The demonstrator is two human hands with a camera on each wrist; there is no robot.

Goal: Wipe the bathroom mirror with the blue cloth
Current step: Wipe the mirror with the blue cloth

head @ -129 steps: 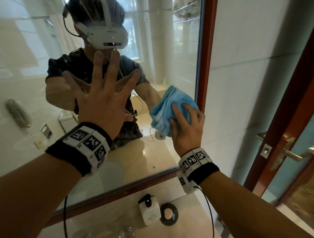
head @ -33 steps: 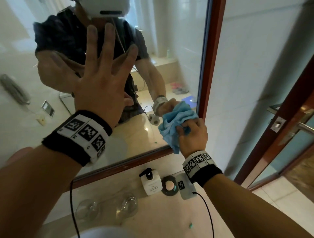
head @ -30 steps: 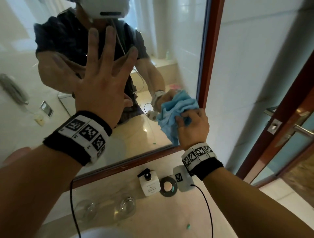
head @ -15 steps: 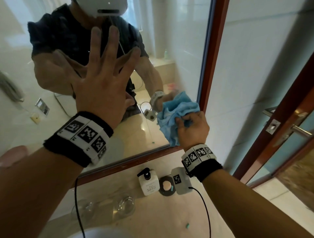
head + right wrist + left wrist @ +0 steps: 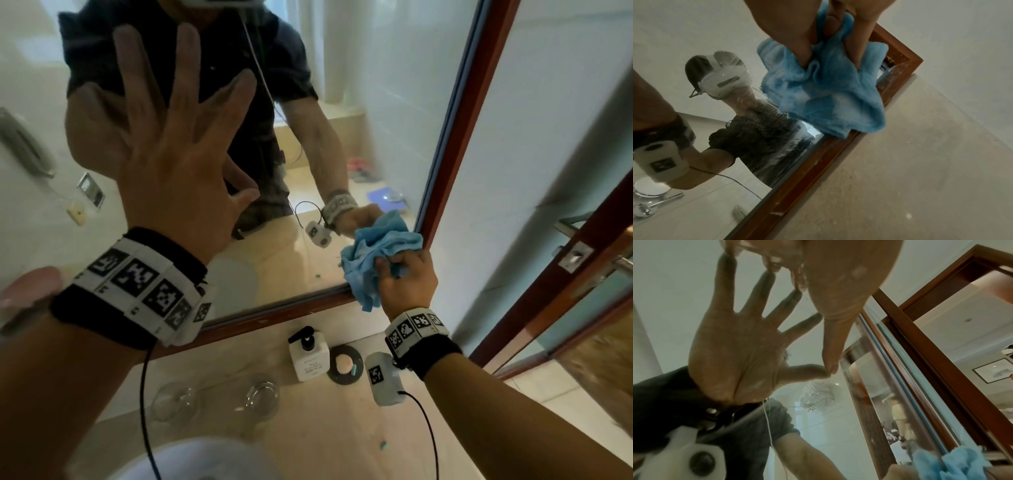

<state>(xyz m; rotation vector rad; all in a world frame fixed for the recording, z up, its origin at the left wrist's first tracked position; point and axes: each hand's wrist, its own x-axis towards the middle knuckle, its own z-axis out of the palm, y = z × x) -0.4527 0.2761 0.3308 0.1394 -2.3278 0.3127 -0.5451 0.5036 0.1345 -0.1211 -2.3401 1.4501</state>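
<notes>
The wood-framed bathroom mirror (image 5: 383,113) fills the upper left of the head view. My right hand (image 5: 406,277) grips the bunched blue cloth (image 5: 376,255) and holds it against the glass at the mirror's lower right corner, with a flap hanging over the bottom frame (image 5: 281,313). In the right wrist view my fingers dig into the blue cloth (image 5: 828,92) beside the frame corner (image 5: 898,60). My left hand (image 5: 178,137) presses flat on the glass higher up at the left, fingers spread. In the left wrist view its thumb tip (image 5: 831,369) touches the mirror, and the cloth (image 5: 953,465) shows at the lower right.
On the beige counter below the mirror stand a white pump bottle (image 5: 308,354), a round dish with a small soap (image 5: 344,363) and two clear glasses (image 5: 262,397). A white basin rim (image 5: 191,455) lies at the bottom. A wooden door with a metal handle (image 5: 582,253) stands at the right.
My right hand has carried the cloth from mid-height on the mirror's right edge down to the lower right corner, bunching it. My left hand has stayed flat on the glass.
</notes>
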